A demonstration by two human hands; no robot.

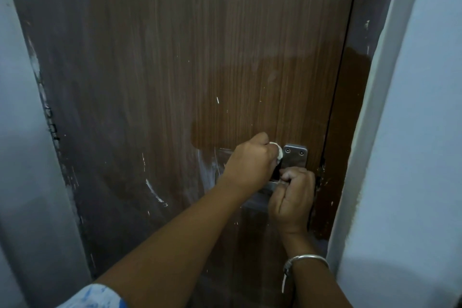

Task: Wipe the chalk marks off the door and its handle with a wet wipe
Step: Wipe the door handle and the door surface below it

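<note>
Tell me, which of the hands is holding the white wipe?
The left hand holds the wipe beside the metal plate; the right hand, wearing a bracelet, grips the handle.

brown wood-grain door (175, 57), white wipe (104, 153), silver handle (296, 157)

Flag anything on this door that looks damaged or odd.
White chalk smears streak the door left of the handle, just below a dark wet patch. The left frame edge looks chipped, with paint flaked away.
</note>
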